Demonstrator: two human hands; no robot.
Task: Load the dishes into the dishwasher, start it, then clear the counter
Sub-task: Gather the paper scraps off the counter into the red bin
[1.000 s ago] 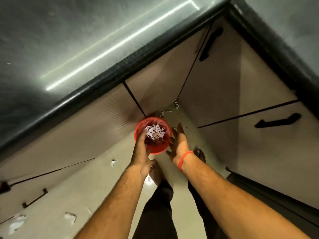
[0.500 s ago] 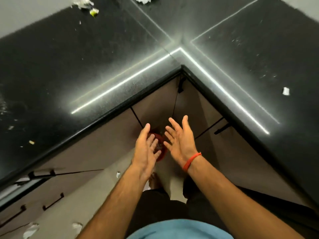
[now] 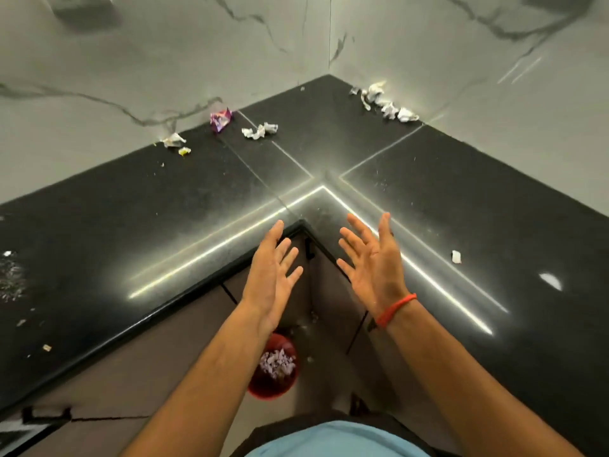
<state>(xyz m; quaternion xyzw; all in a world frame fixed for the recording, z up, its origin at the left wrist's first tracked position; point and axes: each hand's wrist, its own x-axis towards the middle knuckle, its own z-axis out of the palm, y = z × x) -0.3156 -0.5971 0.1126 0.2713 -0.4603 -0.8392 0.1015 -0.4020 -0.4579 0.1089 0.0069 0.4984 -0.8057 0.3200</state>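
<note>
My left hand (image 3: 272,275) and my right hand (image 3: 372,262) are raised side by side, fingers spread, palms facing each other, holding nothing, at the inner corner of the black L-shaped counter (image 3: 131,225). A red bin (image 3: 275,387) with paper scraps inside stands on the floor below, partly hidden by my left forearm. Crumpled white papers (image 3: 260,130) lie on the counter near the back wall, more crumpled papers (image 3: 385,102) sit in the far corner, and a purple wrapper (image 3: 221,119) lies by the wall.
A small white scrap (image 3: 456,256) lies on the right counter run, and a paper with a yellow bit (image 3: 176,143) on the left run. Crumbs (image 3: 11,275) dot the far left. Brown cabinet doors (image 3: 148,367) with black handles stand under the counter. Marble walls back the counter.
My left hand let go of the red bin, which now stands on the floor. Both hands rose, open, to counter height and my view lifted from the floor to the counter and walls.
</note>
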